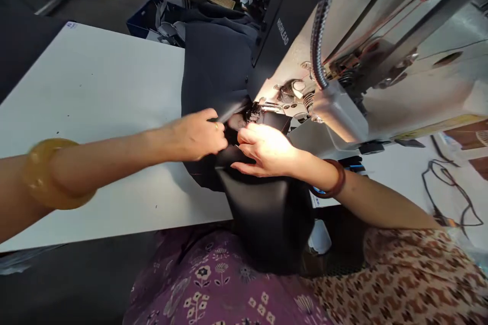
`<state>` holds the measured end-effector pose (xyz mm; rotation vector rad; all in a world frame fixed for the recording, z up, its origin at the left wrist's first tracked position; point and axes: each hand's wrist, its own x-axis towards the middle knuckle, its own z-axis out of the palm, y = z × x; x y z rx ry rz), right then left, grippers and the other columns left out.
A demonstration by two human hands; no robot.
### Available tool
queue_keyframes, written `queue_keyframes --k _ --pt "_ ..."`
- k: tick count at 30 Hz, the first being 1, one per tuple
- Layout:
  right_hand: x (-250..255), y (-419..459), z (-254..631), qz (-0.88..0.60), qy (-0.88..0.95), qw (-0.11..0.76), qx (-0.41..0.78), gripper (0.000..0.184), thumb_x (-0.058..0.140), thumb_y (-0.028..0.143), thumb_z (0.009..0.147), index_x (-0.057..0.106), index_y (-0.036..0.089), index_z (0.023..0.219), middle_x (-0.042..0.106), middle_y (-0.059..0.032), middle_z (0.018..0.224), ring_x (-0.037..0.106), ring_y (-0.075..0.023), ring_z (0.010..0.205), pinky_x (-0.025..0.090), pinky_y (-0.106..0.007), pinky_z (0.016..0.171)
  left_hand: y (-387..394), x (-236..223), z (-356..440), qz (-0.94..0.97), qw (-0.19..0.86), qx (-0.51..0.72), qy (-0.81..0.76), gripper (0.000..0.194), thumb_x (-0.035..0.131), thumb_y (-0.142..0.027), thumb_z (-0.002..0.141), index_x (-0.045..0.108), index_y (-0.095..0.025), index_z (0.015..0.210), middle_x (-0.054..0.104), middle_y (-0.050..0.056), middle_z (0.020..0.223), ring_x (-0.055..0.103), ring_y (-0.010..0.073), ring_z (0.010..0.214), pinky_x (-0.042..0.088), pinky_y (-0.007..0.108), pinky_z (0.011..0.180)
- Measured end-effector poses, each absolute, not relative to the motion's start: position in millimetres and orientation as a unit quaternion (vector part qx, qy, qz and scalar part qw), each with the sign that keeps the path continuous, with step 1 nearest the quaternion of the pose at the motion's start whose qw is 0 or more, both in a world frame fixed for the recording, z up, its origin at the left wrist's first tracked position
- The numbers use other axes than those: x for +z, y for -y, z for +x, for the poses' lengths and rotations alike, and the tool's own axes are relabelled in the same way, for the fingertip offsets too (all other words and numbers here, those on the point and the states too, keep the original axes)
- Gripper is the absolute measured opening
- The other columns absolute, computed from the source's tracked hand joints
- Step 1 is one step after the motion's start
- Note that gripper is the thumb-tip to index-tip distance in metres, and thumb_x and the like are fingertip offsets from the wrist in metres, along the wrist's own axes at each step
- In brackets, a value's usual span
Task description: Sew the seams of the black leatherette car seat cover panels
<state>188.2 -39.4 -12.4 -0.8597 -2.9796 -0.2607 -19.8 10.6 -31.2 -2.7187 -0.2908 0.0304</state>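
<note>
A large piece of black material (pixel 263 213), smooth and slightly shiny, hangs over the table's front edge and runs up under the sewing machine (pixel 293 71). My left hand (pixel 198 134), with a ring on one finger, is closed on the material just left of the needle area. Closed as well, my right hand (pixel 265 150) pinches the material directly in front of the presser foot (pixel 253 111), under the machine's lamp light. Both hands are close together. The fingertips and the needle point are partly hidden. Behind the hands, more dark fabric (pixel 217 61) spreads toward the back of the table.
The white tabletop (pixel 114 86) extends to the left with small dark specks on it. A blue bin (pixel 143 20) of dark scraps stands beyond its far edge. A black cable (pixel 453 183) lies at right. The machine head overhangs the right side.
</note>
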Motion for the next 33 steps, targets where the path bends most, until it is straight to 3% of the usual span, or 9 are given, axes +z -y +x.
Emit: queue_keyframes --k 3,6,10,14,19,23,26,30,33 --pt "-29 29 186 -0.362 0.926 0.066 -0.084 0.043 0.042 0.048 0.089 0.06 0.016 0.066 0.053 -0.0042 0.061 0.048 -0.0163 0.062 0.036 -0.03 0.062 -43 0 -20 -0.949 0.269 0.027 0.163 0.036 0.028 -0.019 0.092 0.059 -0.019 0.075 0.057 0.002 0.064 0.06 0.0206 0.074 0.046 0.042 0.079" --pt "-48 29 190 -0.463 0.868 0.145 -0.111 0.043 0.037 0.044 0.092 0.056 0.018 0.064 0.053 -0.0047 0.058 0.048 -0.0161 0.059 0.035 -0.03 0.059 -61 14 -3 -0.937 0.292 0.019 0.191 0.038 0.024 -0.015 0.091 0.061 -0.014 0.086 0.061 0.003 0.074 0.059 0.0187 0.087 0.04 0.046 0.093" --pt "-71 47 210 -0.469 0.844 0.232 -0.117 0.043 0.038 0.041 0.092 0.049 0.019 0.056 0.05 -0.0034 0.053 0.047 -0.0149 0.055 0.035 -0.029 0.058 -46 -1 21 -0.943 0.276 -0.04 0.182 0.039 0.023 -0.005 0.089 0.061 -0.013 0.092 0.065 0.006 0.084 0.06 0.0188 0.092 0.04 0.046 0.094" --pt "-78 63 219 -0.43 0.863 0.232 -0.131 0.04 0.044 0.04 0.09 0.051 0.018 0.058 0.051 -0.0032 0.055 0.047 -0.0144 0.055 0.033 -0.028 0.056 -22 -18 18 -0.943 0.292 -0.059 0.148 0.043 0.022 -0.005 0.091 0.062 -0.019 0.093 0.065 0.002 0.078 0.062 0.018 0.089 0.045 0.043 0.09" --pt "-55 56 219 -0.505 0.826 0.231 0.094 0.018 0.044 0.026 0.084 0.059 0.015 0.084 0.056 -0.0031 0.067 0.046 -0.0139 0.059 0.037 -0.027 0.059 -26 -22 15 -0.942 0.28 -0.114 0.147 0.033 0.033 -0.025 0.094 0.063 -0.019 0.081 0.063 0.002 0.071 0.062 0.0192 0.083 0.046 0.045 0.092" --pt "-31 35 224 -0.531 0.734 0.22 0.361 0.006 0.047 0.02 0.07 0.051 0.018 0.067 0.044 0.004 0.056 0.036 -0.0102 0.053 0.034 -0.025 0.054 -28 -24 18 -0.947 0.225 -0.173 0.15 0.026 0.042 -0.026 0.091 0.064 -0.019 0.079 0.065 0.003 0.076 0.064 0.0199 0.085 0.047 0.045 0.091" --pt "-19 20 225 -0.487 0.678 0.228 0.502 0.019 0.053 0.034 0.073 0.056 0.017 0.065 0.053 0.0024 0.064 0.046 -0.0108 0.063 0.039 -0.026 0.063 -24 -26 17 -0.948 0.21 -0.163 0.177 0.031 0.038 -0.027 0.093 0.065 -0.019 0.083 0.069 0.004 0.087 0.064 0.0198 0.09 0.045 0.047 0.095" --pt "-15 17 222 -0.538 0.65 0.167 0.51 0.03 0.069 0.043 0.061 0.059 0.016 0.068 0.055 0.0031 0.065 0.047 -0.0108 0.063 0.039 -0.026 0.063 1 -36 15 -0.947 0.157 -0.166 0.224 0.03 0.037 -0.024 0.092 0.064 -0.018 0.105 0.067 0.009 0.109 0.057 0.0239 0.112 0.034 0.054 0.106" --pt "-19 22 222 -0.555 0.655 0.156 0.488 0.028 0.068 0.041 0.063 0.054 0.016 0.066 0.048 0.0051 0.06 0.041 -0.0081 0.054 0.034 -0.023 0.054 36 -57 20 -0.932 0.111 -0.191 0.288 0.048 0.046 -0.03 0.087 0.046 -0.012 0.131 0.05 0.018 0.135 0.041 0.0318 0.13 0.028 0.065 0.105"
